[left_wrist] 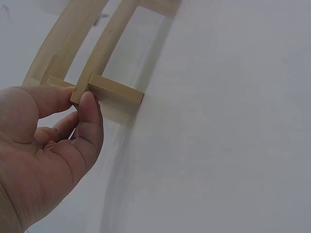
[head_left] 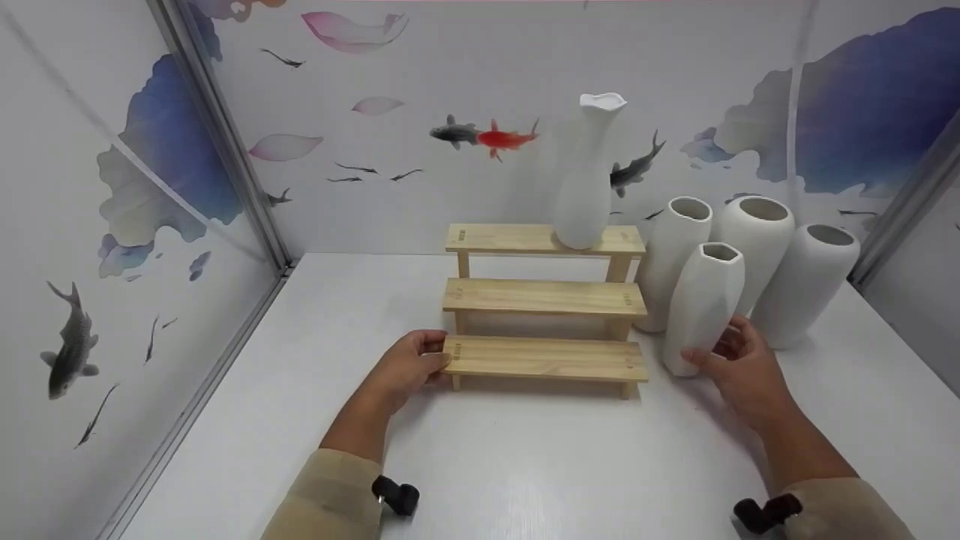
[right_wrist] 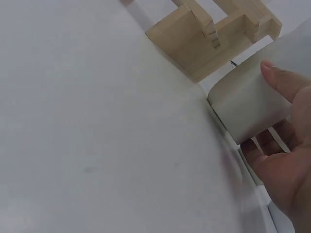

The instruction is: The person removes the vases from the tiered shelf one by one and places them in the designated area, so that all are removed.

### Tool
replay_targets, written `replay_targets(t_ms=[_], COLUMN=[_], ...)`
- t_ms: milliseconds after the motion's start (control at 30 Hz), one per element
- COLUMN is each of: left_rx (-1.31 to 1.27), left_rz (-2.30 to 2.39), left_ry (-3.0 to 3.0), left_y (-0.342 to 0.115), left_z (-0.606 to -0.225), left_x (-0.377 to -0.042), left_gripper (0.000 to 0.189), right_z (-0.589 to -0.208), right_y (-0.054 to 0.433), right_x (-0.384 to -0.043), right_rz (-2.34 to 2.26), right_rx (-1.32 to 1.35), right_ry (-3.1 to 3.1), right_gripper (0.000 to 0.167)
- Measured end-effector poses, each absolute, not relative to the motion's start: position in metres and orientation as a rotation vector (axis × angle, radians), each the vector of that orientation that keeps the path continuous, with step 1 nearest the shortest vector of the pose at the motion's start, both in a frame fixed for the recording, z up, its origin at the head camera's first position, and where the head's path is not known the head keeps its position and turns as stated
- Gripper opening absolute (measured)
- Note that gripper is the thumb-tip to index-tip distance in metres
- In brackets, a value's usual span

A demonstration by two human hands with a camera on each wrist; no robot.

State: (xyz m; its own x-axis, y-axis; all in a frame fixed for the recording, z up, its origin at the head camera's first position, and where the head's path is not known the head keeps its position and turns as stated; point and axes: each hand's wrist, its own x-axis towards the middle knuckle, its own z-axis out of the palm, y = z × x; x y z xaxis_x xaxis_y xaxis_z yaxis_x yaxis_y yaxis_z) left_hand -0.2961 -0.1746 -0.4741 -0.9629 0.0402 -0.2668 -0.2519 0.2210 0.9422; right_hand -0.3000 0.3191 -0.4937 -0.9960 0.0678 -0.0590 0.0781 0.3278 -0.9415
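Observation:
A three-step wooden stand (head_left: 544, 358) stands on the white table. My left hand (head_left: 405, 367) pinches the left end of its lowest step between thumb and fingers, and the left wrist view shows the same grip on the board's end (left_wrist: 82, 87). On the right, my right hand (head_left: 742, 382) holds a white faceted vase (head_left: 705, 307) low on its body, thumb on the near side and fingers round the right. In the right wrist view the vase's base (right_wrist: 243, 104) is close to the table; whether it touches, I cannot tell. A tall white vase with a wavy rim (head_left: 589, 176) stands on the top step.
Behind the faceted vase stand three more white vases: a narrow one (head_left: 667, 262), a wide-mouthed one (head_left: 757, 240) and a rounded one (head_left: 810, 289). Panels printed with fish and petals enclose the table (head_left: 525, 465), with a metal post (head_left: 225, 142) at the left corner.

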Motion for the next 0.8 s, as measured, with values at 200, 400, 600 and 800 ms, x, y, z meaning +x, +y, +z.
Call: replay_targets(t_ms=[200, 400, 600, 800], left_rx=[-0.201, -0.214, -0.223, -0.206], left_rz=[1.812, 1.822, 1.812, 1.821], left_ry=[2.261, 2.25, 2.26, 2.26], left_y=[-0.175, -0.1745, -0.1734, -0.1733], left_z=[-0.4741, -0.474, -0.4737, -0.4728], left_x=[-0.2966, -0.2971, -0.2967, -0.2953], left_gripper=[0.047, 0.048, 0.047, 0.047], right_z=[-0.4934, -0.492, -0.4918, -0.491], right_y=[0.3186, 0.3175, 0.3166, 0.3139], right_x=[-0.2995, -0.2993, -0.3015, -0.3001], right_rz=[-1.774, -1.764, -1.746, -1.739], right_rx=[0.159, 0.182, 0.23, 0.245], right_ry=[2.571, 2.596, 2.608, 2.643], right_gripper=[0.113, 0.116, 0.123, 0.119])
